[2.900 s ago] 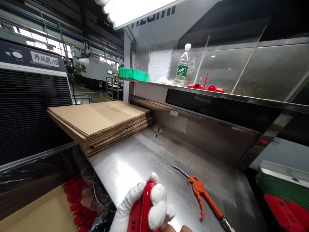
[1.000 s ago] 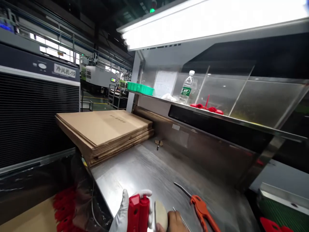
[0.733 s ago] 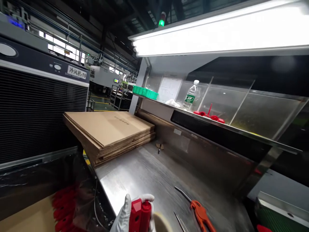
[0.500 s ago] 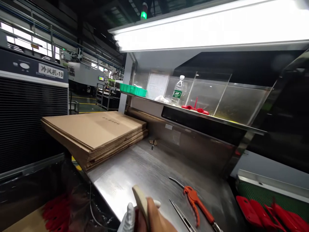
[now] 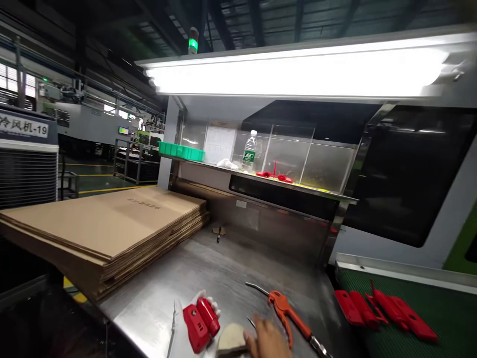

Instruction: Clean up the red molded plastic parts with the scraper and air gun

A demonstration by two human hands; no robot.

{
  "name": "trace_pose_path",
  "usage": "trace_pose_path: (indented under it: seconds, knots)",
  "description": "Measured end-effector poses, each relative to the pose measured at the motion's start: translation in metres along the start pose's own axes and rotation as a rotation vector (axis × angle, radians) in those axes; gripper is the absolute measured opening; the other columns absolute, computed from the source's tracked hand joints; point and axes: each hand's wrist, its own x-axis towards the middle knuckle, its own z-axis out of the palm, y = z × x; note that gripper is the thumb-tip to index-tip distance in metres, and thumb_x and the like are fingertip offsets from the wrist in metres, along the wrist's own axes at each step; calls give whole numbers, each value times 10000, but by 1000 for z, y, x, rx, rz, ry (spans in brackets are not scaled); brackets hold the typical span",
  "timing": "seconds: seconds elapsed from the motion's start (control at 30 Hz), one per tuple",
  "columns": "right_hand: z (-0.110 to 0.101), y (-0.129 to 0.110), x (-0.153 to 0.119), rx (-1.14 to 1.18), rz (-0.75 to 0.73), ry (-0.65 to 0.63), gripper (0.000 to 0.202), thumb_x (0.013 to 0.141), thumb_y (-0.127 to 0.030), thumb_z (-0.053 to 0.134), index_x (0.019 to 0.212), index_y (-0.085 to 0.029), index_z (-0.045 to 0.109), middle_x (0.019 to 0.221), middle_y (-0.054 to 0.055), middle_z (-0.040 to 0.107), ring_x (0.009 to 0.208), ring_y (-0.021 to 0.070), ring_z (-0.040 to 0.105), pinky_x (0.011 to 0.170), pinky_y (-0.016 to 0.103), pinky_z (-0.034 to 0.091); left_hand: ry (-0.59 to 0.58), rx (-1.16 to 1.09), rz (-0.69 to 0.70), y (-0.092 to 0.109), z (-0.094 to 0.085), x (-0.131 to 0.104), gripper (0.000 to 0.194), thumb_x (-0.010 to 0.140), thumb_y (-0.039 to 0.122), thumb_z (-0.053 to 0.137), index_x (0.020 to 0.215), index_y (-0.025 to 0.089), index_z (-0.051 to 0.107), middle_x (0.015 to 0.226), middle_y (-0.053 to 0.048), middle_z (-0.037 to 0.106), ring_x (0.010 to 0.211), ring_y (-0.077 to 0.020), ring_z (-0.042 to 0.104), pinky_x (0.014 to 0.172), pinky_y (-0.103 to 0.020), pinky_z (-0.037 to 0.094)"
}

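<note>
Bottom centre: gloved left hand [image 5: 194, 318] grips one red part [image 5: 200, 322]; bare right hand [image 5: 266, 340] clasps one beige pad [image 5: 231, 339] on the counter [image 5: 208, 268].

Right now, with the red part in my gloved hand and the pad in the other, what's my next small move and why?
Probably bring the beige pad in the bare right hand onto the red plastic part, since the gloved left hand holds that part up right beside the pad, nearly touching.
</note>
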Motion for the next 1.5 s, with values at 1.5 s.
trace_pose_path:
  seconds: [1.5]
  knots:
    - [-13, 72, 49, 383, -136, 70, 556, 554, -149, 702, 1100, -204, 616, 831, 11, 655, 733, 224, 579, 676, 282, 405, 134, 271, -63, 49, 39, 91, 425, 916, 554, 323, 873, 221, 584, 599, -91, 682, 508, -291, 646, 450, -433, 560]
